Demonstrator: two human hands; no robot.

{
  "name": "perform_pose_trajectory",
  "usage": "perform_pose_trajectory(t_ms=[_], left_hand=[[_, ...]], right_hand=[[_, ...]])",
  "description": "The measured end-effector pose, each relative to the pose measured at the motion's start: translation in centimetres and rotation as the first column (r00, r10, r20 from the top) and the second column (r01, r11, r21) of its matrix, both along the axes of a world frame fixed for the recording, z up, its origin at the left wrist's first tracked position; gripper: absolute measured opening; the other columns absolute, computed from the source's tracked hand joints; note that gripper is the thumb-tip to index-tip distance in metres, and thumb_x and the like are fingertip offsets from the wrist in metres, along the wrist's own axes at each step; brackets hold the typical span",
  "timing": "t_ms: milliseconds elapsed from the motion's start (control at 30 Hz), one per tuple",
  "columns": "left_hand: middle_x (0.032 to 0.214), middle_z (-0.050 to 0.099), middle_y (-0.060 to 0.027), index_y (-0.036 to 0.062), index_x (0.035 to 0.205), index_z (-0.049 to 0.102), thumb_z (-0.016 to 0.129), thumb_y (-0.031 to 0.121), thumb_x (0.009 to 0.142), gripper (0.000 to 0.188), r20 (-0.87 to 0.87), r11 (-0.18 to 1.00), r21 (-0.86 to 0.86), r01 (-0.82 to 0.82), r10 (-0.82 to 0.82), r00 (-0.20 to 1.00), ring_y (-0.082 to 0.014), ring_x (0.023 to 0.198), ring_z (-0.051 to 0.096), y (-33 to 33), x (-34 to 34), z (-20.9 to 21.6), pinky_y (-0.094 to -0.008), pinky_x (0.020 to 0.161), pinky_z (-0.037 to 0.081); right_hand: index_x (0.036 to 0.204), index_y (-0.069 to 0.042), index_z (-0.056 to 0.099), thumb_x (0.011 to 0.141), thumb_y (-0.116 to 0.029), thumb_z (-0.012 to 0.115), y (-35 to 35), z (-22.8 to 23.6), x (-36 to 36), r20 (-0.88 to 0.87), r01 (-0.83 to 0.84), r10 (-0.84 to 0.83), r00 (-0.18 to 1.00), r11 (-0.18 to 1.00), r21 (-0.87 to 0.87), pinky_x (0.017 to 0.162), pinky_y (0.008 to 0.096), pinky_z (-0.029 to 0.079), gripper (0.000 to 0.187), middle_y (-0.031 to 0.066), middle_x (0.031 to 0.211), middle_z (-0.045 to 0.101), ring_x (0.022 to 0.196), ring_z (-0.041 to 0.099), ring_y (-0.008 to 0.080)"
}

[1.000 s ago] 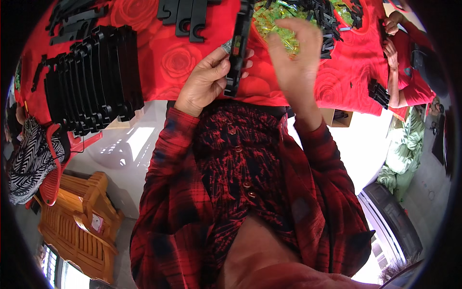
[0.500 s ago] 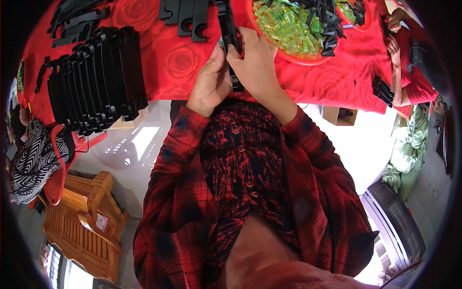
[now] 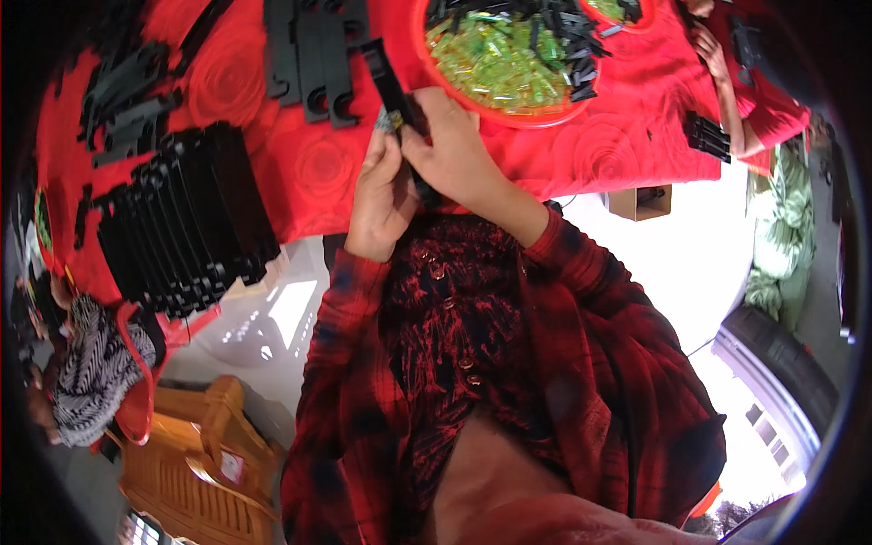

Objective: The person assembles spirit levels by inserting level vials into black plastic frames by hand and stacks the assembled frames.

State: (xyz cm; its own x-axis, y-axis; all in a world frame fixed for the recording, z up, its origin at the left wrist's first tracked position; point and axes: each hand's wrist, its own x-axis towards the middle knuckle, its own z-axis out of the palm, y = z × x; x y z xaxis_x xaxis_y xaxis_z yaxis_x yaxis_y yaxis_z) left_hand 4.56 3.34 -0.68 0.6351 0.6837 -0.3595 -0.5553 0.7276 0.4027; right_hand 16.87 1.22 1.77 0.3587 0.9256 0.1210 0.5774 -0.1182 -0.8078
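Note:
A long black plastic piece (image 3: 386, 77) stands between my hands at the near edge of the red-clothed table. My left hand (image 3: 380, 186) is closed round its lower part from the left. From the right, my right hand (image 3: 451, 145) presses its fingers on the same piece. A small greenish bit shows at my left thumb tip; I cannot make out whether it is a part or a nail. Close to my right hand lies a red-orange tray (image 3: 522, 120) heaped with yellow-green clear pieces (image 3: 500, 59) and small black clips (image 3: 584, 73).
A row of stacked black plastic pieces (image 3: 182, 218) stands at the table's left edge. Flat black pieces (image 3: 313, 59) lie ahead, more at far left. At right, another person's hand (image 3: 711, 50) is near black parts (image 3: 707, 136). A wooden bench (image 3: 195, 463) stands lower left.
The view has shifted, so the table items sit lower and further left. The black piece now leans more to the left in my hands, which still hold it.

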Motion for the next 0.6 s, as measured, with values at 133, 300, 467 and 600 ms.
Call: perform_pose_trajectory(t_ms=[133, 300, 467, 600], left_hand=[[0.132, 0.058, -0.0033, 0.0114, 0.136, 0.05, 0.05, 0.023, 0.105, 0.033, 0.017, 0.999, 0.037, -0.019, 0.018, 1.0, -0.0212, 0.123, 0.056, 0.0, -0.4, -0.7, -0.0401, 0.105, 0.047], [0.131, 0.056, -0.0058, 0.0097, 0.134, 0.048, 0.047, 0.022, 0.106, 0.03, -0.11, 0.983, 0.18, -0.044, 0.064, 0.992, -0.0205, 0.122, 0.055, -0.3, 0.3, 0.3, -0.0406, 0.106, 0.045], [0.129, 0.057, -0.0054, 0.0095, 0.13, 0.049, 0.05, 0.021, 0.105, 0.027, -0.169, 0.984, 0.167, -0.061, 0.09, 0.981, -0.0199, 0.12, 0.056, -0.7, -0.2, -0.3, -0.0386, 0.105, 0.045], [0.13, 0.057, -0.0065, 0.009, 0.131, 0.048, 0.047, 0.023, 0.106, 0.028, -0.183, 0.988, 0.141, -0.064, 0.089, 0.979, -0.0208, 0.121, 0.055, -0.6, -0.5, -0.6, -0.0397, 0.105, 0.046]], right_hand=[[0.122, -0.002, 0.056, 0.085, -0.012, 0.063, -0.7, 1.5, 1.1, -0.141, -0.182, 0.173, 0.975, 0.982, -0.057, 0.082, 0.0439, 0.046, 0.039, 0.0186, 0.097, 0.063, 0.091, 0.059, 0.0369], [0.095, 0.0, 0.05, 0.087, -0.01, 0.061, -1.0, 0.2, 0.6, -0.143, -0.084, 0.082, 0.986, 0.996, -0.007, 0.073, 0.0443, 0.044, 0.017, 0.0196, 0.084, 0.055, 0.082, 0.057, 0.0336], [0.096, 0.001, 0.048, 0.09, -0.011, 0.061, -0.7, 0.4, 0.4, -0.355, -0.062, 0.028, 0.934, 0.994, -0.085, 0.066, 0.0369, 0.045, 0.018, 0.0159, 0.079, 0.049, 0.073, 0.051, 0.0201], [0.096, 0.001, 0.049, 0.091, -0.012, 0.061, -0.6, -0.2, 0.3, -0.366, -0.064, 0.049, 0.929, 0.998, -0.028, 0.067, 0.0339, 0.045, 0.019, 0.0138, 0.079, 0.048, 0.075, 0.05, 0.0144]])
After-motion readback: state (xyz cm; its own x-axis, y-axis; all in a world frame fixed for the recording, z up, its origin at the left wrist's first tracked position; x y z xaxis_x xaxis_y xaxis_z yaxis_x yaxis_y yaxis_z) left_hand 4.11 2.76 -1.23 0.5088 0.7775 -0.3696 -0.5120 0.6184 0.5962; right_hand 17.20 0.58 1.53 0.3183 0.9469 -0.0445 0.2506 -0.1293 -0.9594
